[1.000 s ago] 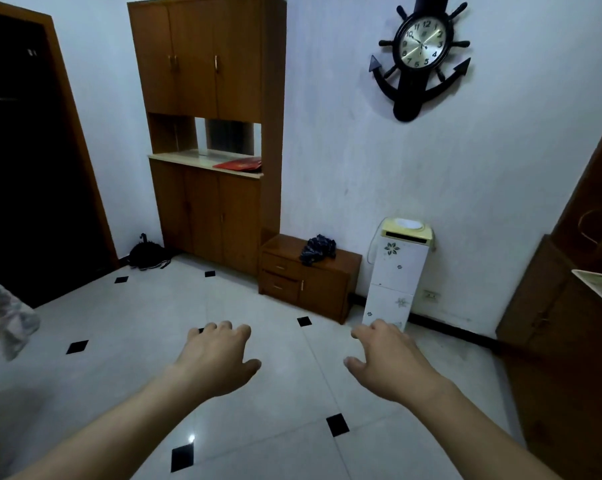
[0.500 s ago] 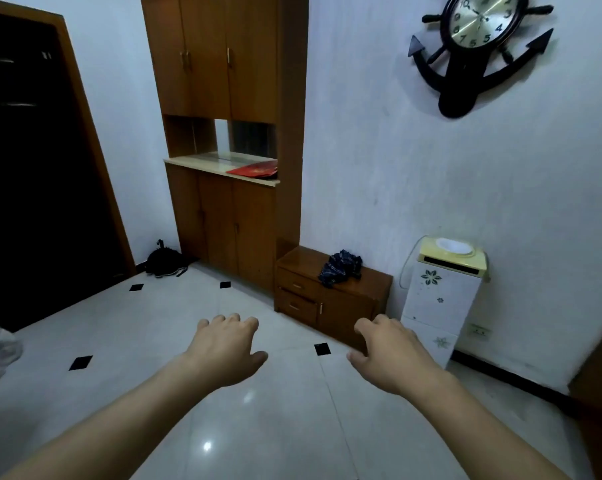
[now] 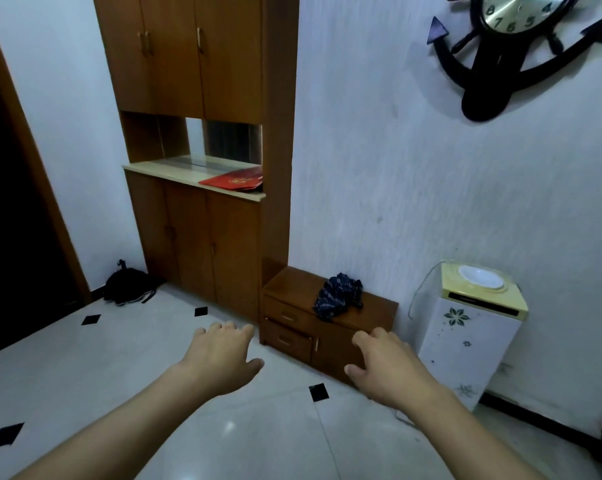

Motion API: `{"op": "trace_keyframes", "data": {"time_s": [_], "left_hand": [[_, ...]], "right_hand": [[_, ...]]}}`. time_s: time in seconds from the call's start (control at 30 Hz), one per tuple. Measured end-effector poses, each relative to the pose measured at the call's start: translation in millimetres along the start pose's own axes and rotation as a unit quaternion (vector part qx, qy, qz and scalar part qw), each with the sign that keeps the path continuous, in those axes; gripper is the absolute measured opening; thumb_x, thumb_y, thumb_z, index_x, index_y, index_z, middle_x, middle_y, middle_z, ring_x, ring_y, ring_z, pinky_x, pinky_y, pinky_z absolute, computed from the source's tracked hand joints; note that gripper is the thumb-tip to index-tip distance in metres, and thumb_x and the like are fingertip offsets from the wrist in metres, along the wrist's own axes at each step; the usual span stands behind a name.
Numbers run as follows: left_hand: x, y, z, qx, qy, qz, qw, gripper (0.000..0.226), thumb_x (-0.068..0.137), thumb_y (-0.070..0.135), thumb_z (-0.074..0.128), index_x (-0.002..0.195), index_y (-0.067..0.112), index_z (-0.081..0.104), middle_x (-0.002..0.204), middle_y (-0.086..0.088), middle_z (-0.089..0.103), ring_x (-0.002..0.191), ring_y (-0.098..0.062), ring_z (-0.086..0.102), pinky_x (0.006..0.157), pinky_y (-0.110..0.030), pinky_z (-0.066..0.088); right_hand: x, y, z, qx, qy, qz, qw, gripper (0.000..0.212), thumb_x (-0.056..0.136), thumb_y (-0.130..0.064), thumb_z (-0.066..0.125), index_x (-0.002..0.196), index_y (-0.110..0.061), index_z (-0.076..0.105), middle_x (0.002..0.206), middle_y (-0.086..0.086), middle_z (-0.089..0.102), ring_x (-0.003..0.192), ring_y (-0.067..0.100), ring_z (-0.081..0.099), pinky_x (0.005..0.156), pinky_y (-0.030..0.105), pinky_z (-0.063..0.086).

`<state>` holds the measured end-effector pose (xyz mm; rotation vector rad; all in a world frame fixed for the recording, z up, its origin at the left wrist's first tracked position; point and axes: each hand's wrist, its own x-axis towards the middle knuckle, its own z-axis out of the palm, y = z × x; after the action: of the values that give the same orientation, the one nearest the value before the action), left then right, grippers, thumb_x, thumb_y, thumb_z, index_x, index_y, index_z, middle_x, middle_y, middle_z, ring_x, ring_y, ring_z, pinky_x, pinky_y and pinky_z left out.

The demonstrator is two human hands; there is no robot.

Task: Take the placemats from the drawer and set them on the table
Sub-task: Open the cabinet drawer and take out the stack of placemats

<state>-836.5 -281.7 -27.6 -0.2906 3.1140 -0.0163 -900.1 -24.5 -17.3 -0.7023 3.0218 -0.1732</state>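
A low brown cabinet [image 3: 330,344] stands against the white wall, with two shut drawers [image 3: 287,329] on its left side and a door on its right. A dark blue cloth [image 3: 339,299] lies bunched on its top. My left hand [image 3: 223,358] is stretched out palm down over the floor, just left of the drawers, fingers apart and empty. My right hand [image 3: 386,365] is held out in front of the cabinet's door, fingers apart, holding nothing. No placemats or table are in view.
A tall brown cupboard [image 3: 202,140] adjoins the low cabinet on the left, with a red folder [image 3: 235,180] on its shelf. A white water dispenser [image 3: 469,337] stands to the right. A black bag [image 3: 126,287] lies by a dark doorway. An anchor clock [image 3: 514,46] hangs above.
The view has moved closer to the low cabinet and the tall cupboard. Both hands stay outstretched and empty, and they now reach the cabinet's front.
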Motion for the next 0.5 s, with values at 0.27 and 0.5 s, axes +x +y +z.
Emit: {"op": "trace_keyframes", "data": {"time_s": [0.27, 0.5], "left_hand": [[155, -33, -1, 0.024, -0.019, 0.021, 0.999, 0.058, 0.086, 0.062, 0.046, 0.132, 0.026, 0.043, 0.127, -0.004, 0.055, 0.115, -0.026, 0.052, 0.098, -0.044, 0.039], [308, -45, 18, 0.032, -0.03, 0.003, 0.999, 0.055, 0.086, 0.06, 0.047, 0.128, 0.025, 0.045, 0.123, -0.005, 0.056, 0.116, -0.027, 0.05, 0.097, -0.045, 0.039]], "right_hand": [[149, 3, 8, 0.022, -0.019, 0.014, 0.999, 0.043, 0.089, -0.05, 0.052, 0.123, -0.025, 0.048, 0.122, 0.006, 0.052, 0.114, 0.026, 0.046, 0.095, 0.043, 0.042], [320, 38, 27, 0.021, -0.028, -0.019, 0.999, 0.043, 0.089, -0.051, 0.05, 0.124, -0.026, 0.048, 0.124, 0.005, 0.051, 0.115, 0.026, 0.046, 0.094, 0.041, 0.041]]}}
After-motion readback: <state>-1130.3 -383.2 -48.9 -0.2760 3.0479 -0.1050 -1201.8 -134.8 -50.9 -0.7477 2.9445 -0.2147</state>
